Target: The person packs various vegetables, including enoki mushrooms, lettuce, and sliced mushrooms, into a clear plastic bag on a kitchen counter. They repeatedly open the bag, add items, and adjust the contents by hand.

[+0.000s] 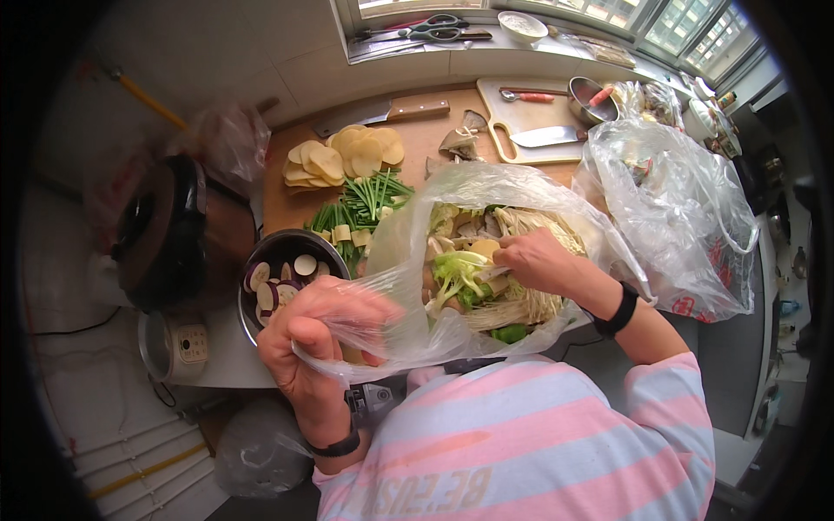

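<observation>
My left hand (313, 332) grips the rim of a clear plastic bag (404, 273) and stretches its mouth towards the left. Inside the bag, my right hand (537, 260) pinches the pale stem of a leafy green vegetable (459, 270). Enoki mushrooms (541, 225) lie around and beyond the right fingers. A piece of green pepper (510, 333) shows at the bag's near side. Left of the bag, a steel bowl (246, 303) of sliced eggplant (267, 294) is partly hidden by my left hand.
Potato slices (368, 150), cut green stalks (374, 195) and mushroom pieces (461, 142) lie on a wooden board (417, 133). A cleaver (391, 112) rests behind them. A knife (547, 135) lies on a white cutting board (521, 120). Another plastic bag (677, 215) stands right; a dark cooker (189, 234) stands left.
</observation>
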`<act>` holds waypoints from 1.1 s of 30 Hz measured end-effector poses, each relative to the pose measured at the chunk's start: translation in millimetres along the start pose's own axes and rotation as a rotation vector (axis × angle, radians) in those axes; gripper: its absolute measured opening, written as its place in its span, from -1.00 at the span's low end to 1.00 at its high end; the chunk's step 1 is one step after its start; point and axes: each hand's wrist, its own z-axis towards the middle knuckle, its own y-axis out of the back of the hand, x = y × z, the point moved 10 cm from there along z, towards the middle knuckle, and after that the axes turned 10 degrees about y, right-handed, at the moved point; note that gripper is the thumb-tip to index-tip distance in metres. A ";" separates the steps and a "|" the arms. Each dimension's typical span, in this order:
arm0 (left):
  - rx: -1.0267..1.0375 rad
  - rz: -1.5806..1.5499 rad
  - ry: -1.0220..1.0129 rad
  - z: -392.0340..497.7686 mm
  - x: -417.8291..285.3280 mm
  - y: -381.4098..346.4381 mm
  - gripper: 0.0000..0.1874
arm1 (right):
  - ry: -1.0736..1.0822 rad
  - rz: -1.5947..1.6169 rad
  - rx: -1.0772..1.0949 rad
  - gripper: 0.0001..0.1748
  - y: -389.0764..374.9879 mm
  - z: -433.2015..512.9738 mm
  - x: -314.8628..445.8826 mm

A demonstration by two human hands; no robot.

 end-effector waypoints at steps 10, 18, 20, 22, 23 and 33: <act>0.037 0.069 -0.071 2.4 -8.6 -10.6 -0.38 | -0.122 0.165 -0.218 -0.90 40.7 -36.0 2.2; 0.093 0.021 -0.101 2.2 -6.3 -10.6 -0.40 | 0.091 0.585 -0.937 -0.69 174.0 -66.9 2.6; 0.111 0.016 -0.104 1.1 -6.6 -11.9 -0.41 | -0.143 0.491 -0.958 -0.51 191.3 -52.0 -32.3; 0.087 0.030 -0.104 0.2 -7.0 -9.6 -0.41 | -0.259 0.114 -0.903 -0.37 202.5 -41.4 -34.6; 0.090 0.026 -0.118 -0.5 -8.6 -9.6 -0.41 | -0.319 -0.148 -0.928 -0.34 211.5 -45.3 -29.3; 0.067 0.013 -0.100 2.3 -5.8 -14.0 -0.38 | 0.038 0.288 -0.192 -0.81 46.5 22.2 13.5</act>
